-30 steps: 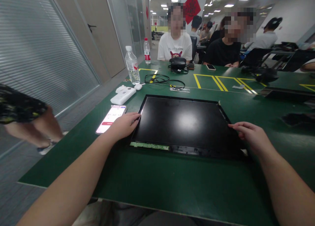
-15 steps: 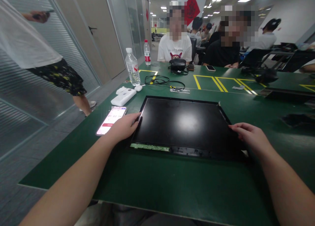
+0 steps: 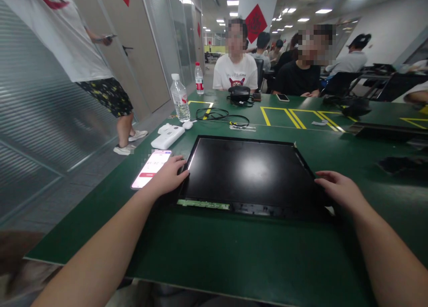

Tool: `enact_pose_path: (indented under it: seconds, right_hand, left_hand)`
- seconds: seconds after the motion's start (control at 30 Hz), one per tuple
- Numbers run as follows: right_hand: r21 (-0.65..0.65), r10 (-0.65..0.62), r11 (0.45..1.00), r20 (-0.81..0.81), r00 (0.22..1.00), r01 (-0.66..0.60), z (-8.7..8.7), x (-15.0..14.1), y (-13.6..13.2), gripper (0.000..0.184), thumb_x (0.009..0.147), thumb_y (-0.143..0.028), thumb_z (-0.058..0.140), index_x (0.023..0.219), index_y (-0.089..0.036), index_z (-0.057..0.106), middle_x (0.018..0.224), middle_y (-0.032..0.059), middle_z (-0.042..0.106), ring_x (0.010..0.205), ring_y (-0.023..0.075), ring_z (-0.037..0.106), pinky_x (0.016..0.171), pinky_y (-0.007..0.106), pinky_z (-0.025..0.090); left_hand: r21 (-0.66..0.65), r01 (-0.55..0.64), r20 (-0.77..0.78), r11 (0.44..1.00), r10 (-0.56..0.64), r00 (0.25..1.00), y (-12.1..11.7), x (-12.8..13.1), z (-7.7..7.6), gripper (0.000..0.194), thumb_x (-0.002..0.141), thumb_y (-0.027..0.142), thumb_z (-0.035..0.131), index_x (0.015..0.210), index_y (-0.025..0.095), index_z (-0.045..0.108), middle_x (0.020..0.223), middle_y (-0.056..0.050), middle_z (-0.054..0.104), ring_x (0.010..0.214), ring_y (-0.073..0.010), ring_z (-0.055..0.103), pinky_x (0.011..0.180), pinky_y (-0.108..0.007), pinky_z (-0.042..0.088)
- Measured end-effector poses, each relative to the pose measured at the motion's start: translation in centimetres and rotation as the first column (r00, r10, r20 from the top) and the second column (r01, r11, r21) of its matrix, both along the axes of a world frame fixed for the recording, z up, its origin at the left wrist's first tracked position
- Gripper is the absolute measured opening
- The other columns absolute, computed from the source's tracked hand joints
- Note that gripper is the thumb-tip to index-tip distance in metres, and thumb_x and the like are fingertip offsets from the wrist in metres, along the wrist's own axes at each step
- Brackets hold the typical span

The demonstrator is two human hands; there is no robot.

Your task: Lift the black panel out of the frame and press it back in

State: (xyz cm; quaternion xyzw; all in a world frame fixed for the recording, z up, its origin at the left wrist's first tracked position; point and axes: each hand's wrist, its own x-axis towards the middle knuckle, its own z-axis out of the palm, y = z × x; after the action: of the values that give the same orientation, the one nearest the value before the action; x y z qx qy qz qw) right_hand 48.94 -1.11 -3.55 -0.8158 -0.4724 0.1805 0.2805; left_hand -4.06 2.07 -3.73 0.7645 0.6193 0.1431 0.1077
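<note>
A flat black display panel [image 3: 247,169] lies on the green table in front of me, its glossy face up and reflecting a bright patch. Along its near edge runs a narrow green circuit board [image 3: 203,204]. My left hand [image 3: 170,173] is at the panel's left edge, fingers apart and the thumb's tip against the frame. At the right edge is my right hand [image 3: 337,189], with fingers slightly curled and parted; whether they touch the frame is hard to see. Beside my left hand a phone [image 3: 147,175] shows a timer.
A white device [image 3: 167,137], a clear water bottle [image 3: 180,97] and a coiled black cable [image 3: 214,114] are beyond the panel. Dark parts [image 3: 401,164] lie at the right. Two people sit across the table [image 3: 234,253]; another person [image 3: 100,84] stands at the left.
The fingers of my left hand have spread from their closed hold on the panel's edge. My right hand's fingers have loosened at the other edge. The standing person has shifted right in view.
</note>
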Motion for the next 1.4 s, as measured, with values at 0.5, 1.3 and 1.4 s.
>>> enact_pose_path:
  seconds: [0.5, 1.3, 1.4]
  right_hand:
    - [-0.001, 0.058, 0.998, 0.135, 0.989, -0.059, -0.5, -0.5, 0.0, 0.031, 0.070, -0.041, 0.067, 0.094, -0.023, 0.074, 0.089, 0.0093, 0.077, 0.084, 0.0302, 0.072, 0.078, 0.043, 0.055]
    - [-0.005, 0.081, 0.997, 0.181, 0.980, -0.081, -1.1, -0.2, 0.1, 0.035, 0.072, -0.045, 0.066, 0.098, -0.023, 0.071, 0.088, 0.0092, 0.074, 0.082, 0.0298, 0.070, 0.077, 0.043, 0.054]
    - [0.006, 0.086, 0.996, 0.195, 0.977, -0.089, -1.3, 0.0, 0.2, 0.035, 0.072, -0.045, 0.066, 0.099, -0.023, 0.071, 0.088, 0.0087, 0.074, 0.082, 0.0298, 0.070, 0.076, 0.043, 0.054]
  left_hand:
    - [0.003, 0.021, 0.208, 1.000, -0.021, 0.978, -0.4, 0.5, 1.2, 0.047, 0.086, 0.033, 0.054, 0.123, 0.016, 0.078, 0.146, -0.015, 0.067, 0.137, -0.0345, 0.059, 0.120, -0.049, 0.041]
    - [-0.595, -0.082, 0.790, 0.799, 0.601, 0.120, -1.5, 3.6, 3.1, 0.085, 0.078, 0.014, 0.076, 0.157, 0.027, 0.047, 0.084, -0.003, 0.081, 0.058, -0.0198, 0.074, 0.053, -0.028, 0.060]
    - [-0.592, -0.066, 0.792, 0.804, 0.594, 0.140, -1.8, 3.7, 3.3, 0.093, 0.076, 0.011, 0.077, 0.160, 0.031, 0.043, 0.083, -0.001, 0.081, 0.052, -0.0182, 0.072, 0.050, -0.028, 0.059]
